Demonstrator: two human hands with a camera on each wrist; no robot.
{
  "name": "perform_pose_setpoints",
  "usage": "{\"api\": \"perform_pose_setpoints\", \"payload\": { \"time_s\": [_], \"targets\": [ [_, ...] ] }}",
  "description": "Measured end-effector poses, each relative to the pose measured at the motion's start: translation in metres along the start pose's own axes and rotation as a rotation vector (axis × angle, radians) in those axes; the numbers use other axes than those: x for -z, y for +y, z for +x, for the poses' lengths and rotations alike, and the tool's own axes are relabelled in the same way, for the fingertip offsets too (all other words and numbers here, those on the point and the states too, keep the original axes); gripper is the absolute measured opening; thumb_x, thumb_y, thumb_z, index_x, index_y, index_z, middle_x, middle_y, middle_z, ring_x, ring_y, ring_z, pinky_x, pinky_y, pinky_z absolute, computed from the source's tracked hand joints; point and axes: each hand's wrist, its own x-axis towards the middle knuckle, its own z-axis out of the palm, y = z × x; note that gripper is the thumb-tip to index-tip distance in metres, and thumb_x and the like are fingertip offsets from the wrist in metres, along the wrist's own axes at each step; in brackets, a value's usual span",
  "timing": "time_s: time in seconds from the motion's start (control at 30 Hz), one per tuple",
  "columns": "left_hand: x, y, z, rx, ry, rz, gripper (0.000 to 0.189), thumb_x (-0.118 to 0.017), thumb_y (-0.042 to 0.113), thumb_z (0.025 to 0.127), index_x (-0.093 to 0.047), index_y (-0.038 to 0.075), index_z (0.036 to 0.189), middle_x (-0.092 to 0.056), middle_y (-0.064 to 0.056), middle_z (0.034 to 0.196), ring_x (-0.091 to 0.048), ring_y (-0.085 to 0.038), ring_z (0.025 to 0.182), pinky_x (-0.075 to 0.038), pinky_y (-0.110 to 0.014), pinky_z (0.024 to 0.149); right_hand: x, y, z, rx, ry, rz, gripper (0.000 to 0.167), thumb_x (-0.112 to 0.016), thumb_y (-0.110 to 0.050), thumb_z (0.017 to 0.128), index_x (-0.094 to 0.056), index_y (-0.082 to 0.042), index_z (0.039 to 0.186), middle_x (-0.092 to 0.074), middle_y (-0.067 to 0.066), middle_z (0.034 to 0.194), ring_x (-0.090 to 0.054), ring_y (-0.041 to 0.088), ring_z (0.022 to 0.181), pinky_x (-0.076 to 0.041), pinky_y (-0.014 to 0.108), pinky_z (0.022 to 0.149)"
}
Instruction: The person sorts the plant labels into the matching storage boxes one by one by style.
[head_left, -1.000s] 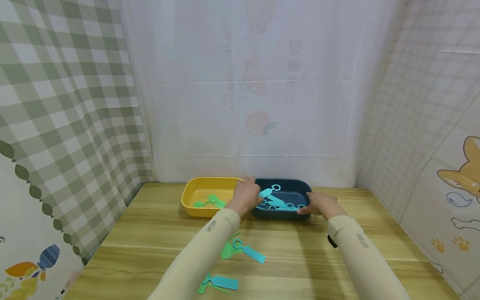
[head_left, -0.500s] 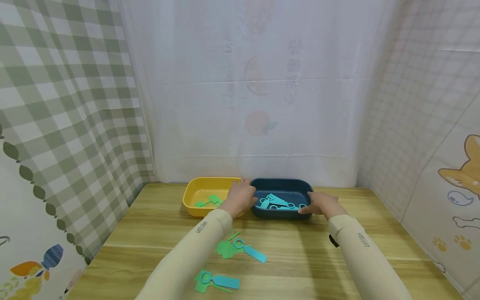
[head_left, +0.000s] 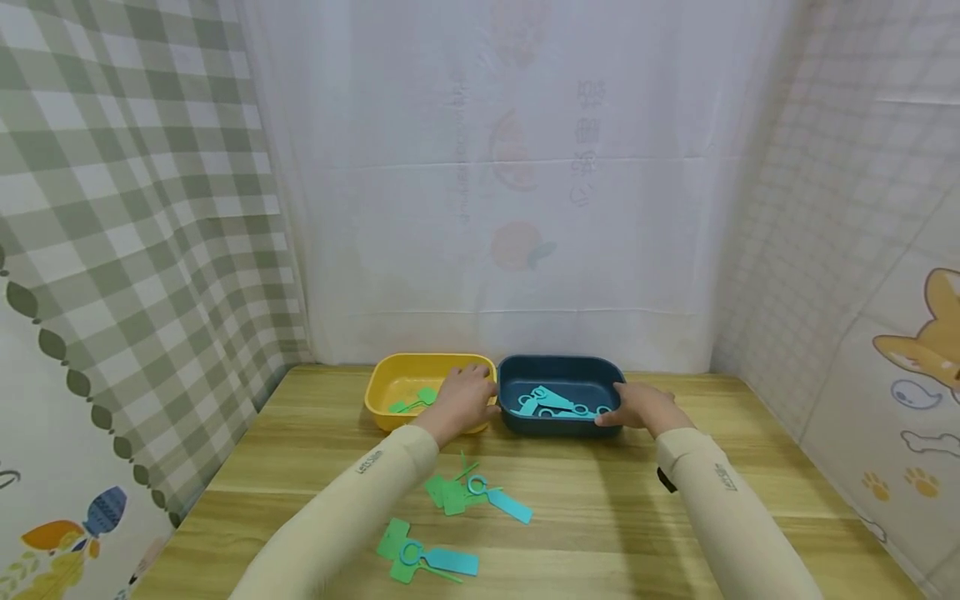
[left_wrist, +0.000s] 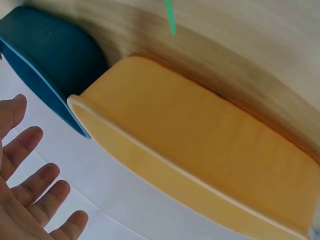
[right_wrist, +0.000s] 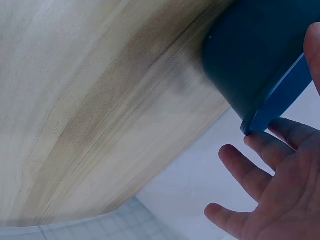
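My left hand (head_left: 463, 400) hovers over the right end of the yellow bin (head_left: 427, 357), fingers spread and holding nothing. A few green tags with thin tails (head_left: 426, 396) lie in that bin, partly hidden by the hand. At the right end of the dark blue bin (head_left: 562, 428) is my right hand (head_left: 641, 407). Its fingertips touch the rim in the right wrist view, with the fingers spread. Several turquoise tags with ring ends (head_left: 553, 400) lie inside the blue bin.
Nearer on the wooden table (head_left: 600, 517) are two small piles. One has green tags (head_left: 453, 498) with a blue ring tag (head_left: 510, 505); the other has green tags (head_left: 393, 537) under a blue ring tag (head_left: 453, 561). A white curtain (head_left: 420, 250) hangs behind the bins.
A turquoise tag beside my left hand has dropped into the blue bin. The left hand has moved left, off that bin and over the yellow one. The right hand stays at the blue bin.
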Motion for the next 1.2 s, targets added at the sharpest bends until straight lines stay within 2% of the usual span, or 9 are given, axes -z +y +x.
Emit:
{"api": "perform_pose_setpoints", "payload": {
  "time_s": [0.2,0.43,0.57,0.83,0.97,1.07,1.2],
  "targets": [
    [0.0,-0.001,-0.017,-0.056,-0.008,-0.006,0.029,-0.072,0.041,0.091,-0.077,0.02,0.111,-0.061,-0.005,0.122,-0.055,-0.025,0.11,-0.047,-0.045,0.092,-0.001,0.001,0.001,-0.003,0.005,0.003,0.096,-0.072,-0.052,0.087,-0.034,0.013,0.146,-0.037,0.038,0.145,-0.035,0.057,0.132,-0.019,0.079,0.101],
    [-0.005,-0.004,-0.046,-0.12,0.011,-0.09,0.025,-0.071,0.035,0.092,-0.077,0.018,0.109,-0.06,-0.009,0.128,-0.057,-0.028,0.116,-0.051,-0.045,0.09,-0.003,0.002,0.003,0.0,0.004,-0.001,0.096,-0.072,-0.052,0.087,-0.033,0.013,0.146,-0.037,0.038,0.145,-0.034,0.058,0.132,-0.018,0.079,0.101],
    [-0.007,-0.006,-0.063,-0.148,0.018,-0.097,0.027,-0.071,0.037,0.092,-0.076,0.017,0.108,-0.06,-0.009,0.128,-0.058,-0.027,0.116,-0.052,-0.044,0.087,-0.001,0.002,0.004,-0.004,0.002,-0.004,0.095,-0.072,-0.051,0.087,-0.034,0.013,0.146,-0.037,0.038,0.145,-0.035,0.058,0.132,-0.019,0.079,0.101],
    [-0.019,-0.016,-0.095,-0.153,-0.017,-0.114,0.03,-0.075,0.04,0.088,-0.076,0.017,0.106,-0.061,-0.009,0.126,-0.058,-0.027,0.114,-0.051,-0.045,0.088,-0.001,0.002,0.004,-0.001,-0.002,-0.006,0.096,-0.072,-0.052,0.087,-0.034,0.013,0.146,-0.037,0.038,0.145,-0.035,0.058,0.132,-0.018,0.08,0.101],
    [-0.03,-0.02,-0.109,-0.132,-0.062,-0.124,0.036,-0.076,0.046,0.085,-0.076,0.017,0.108,-0.06,-0.009,0.127,-0.058,-0.027,0.113,-0.051,-0.045,0.088,-0.001,0.001,0.003,0.005,-0.006,-0.002,0.096,-0.072,-0.052,0.087,-0.033,0.014,0.146,-0.037,0.038,0.145,-0.035,0.058,0.132,-0.019,0.079,0.101],
    [-0.036,-0.021,-0.118,-0.111,-0.106,-0.122,0.046,-0.075,0.052,0.083,-0.074,0.017,0.113,-0.058,-0.008,0.131,-0.056,-0.028,0.117,-0.051,-0.046,0.092,0.0,0.001,0.002,0.007,-0.008,0.0,0.096,-0.072,-0.052,0.087,-0.033,0.014,0.146,-0.036,0.039,0.145,-0.034,0.058,0.131,-0.019,0.079,0.101],
    [-0.043,-0.022,-0.124,-0.11,-0.114,-0.124,0.056,-0.077,0.056,0.08,-0.071,0.016,0.118,-0.056,-0.009,0.133,-0.055,-0.028,0.119,-0.049,-0.049,0.095,0.0,0.001,0.002,0.003,-0.006,0.002,0.095,-0.072,-0.051,0.087,-0.034,0.014,0.145,-0.036,0.039,0.145,-0.034,0.058,0.132,-0.019,0.079,0.101]
  ]
}}
